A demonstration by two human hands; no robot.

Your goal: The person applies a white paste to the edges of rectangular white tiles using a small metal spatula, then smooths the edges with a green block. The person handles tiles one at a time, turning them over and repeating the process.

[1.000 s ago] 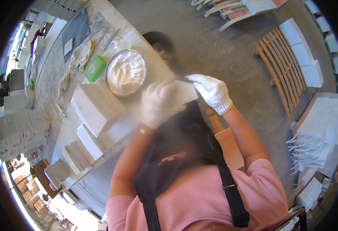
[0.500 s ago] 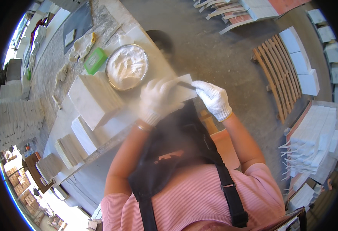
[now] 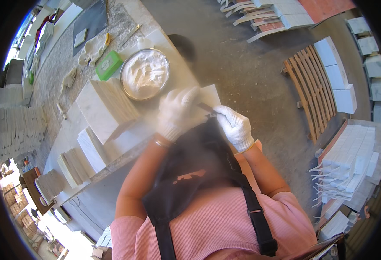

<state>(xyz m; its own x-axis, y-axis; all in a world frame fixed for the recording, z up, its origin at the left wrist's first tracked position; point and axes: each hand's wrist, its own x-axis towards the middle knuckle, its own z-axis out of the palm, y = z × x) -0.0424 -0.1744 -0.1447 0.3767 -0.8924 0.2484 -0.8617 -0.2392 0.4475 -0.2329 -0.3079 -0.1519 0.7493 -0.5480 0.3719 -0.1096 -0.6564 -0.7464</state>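
Two white-gloved hands meet over the bench edge: the left hand (image 3: 178, 110) is wrapped around a flat white stone tile (image 3: 208, 96), the right hand (image 3: 235, 127) pinches a thin dark blade (image 3: 206, 107) against it, just beside the round metal bowl of white paste (image 3: 144, 74).

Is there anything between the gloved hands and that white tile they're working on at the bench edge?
Nothing visible. The left hand already rests on the white tile, and the right hand holds a thin dark tool against it. The bowl of white paste and the stacked tiles sit off to the left, apart from it.
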